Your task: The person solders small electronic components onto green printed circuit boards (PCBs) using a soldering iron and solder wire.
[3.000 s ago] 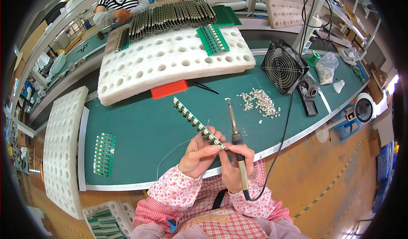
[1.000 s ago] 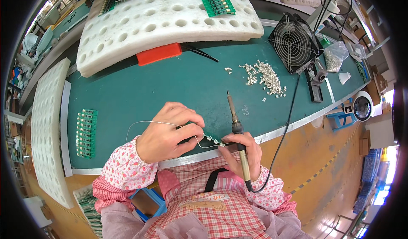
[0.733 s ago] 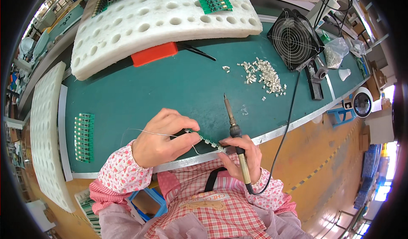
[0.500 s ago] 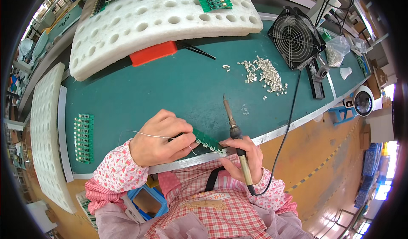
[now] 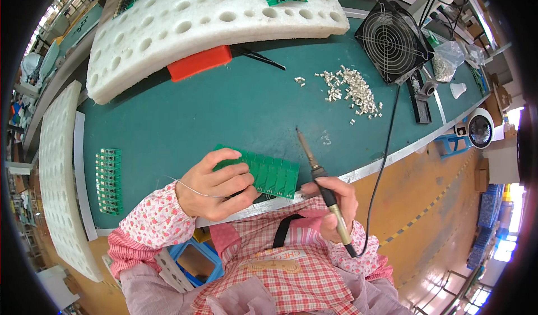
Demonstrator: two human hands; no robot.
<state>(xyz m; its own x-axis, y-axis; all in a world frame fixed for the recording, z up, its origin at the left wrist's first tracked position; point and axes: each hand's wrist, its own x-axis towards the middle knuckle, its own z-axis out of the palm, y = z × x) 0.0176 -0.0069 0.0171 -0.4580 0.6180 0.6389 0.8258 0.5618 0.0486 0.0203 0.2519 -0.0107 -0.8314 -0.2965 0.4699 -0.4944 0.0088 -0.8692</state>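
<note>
My left hand [image 5: 217, 185] is closed on a green circuit board panel [image 5: 273, 174], tilted at the table's front edge with its flat green face showing. A thin strand of solder wire [image 5: 196, 191] runs through the same hand and curves off to the left. My right hand [image 5: 338, 206] grips a soldering iron [image 5: 326, 185] by its handle. The iron's tip points up and away over the mat, apart from the board. Its fingers are close to the board's right end; whether they touch it I cannot tell.
Small white connectors [image 5: 358, 92] lie heaped near a black fan [image 5: 392, 42]. Perforated white foam [image 5: 218, 18] spans the back, beside a red box [image 5: 199, 63] and tweezers [image 5: 260, 58]. Another populated board [image 5: 109, 182] lies at left. The iron's black cord [image 5: 386, 155] crosses the front edge.
The circuit board has turned from edge-on to showing its broad green face. My right hand and the soldering iron have moved slightly right and toward me, away from the board.
</note>
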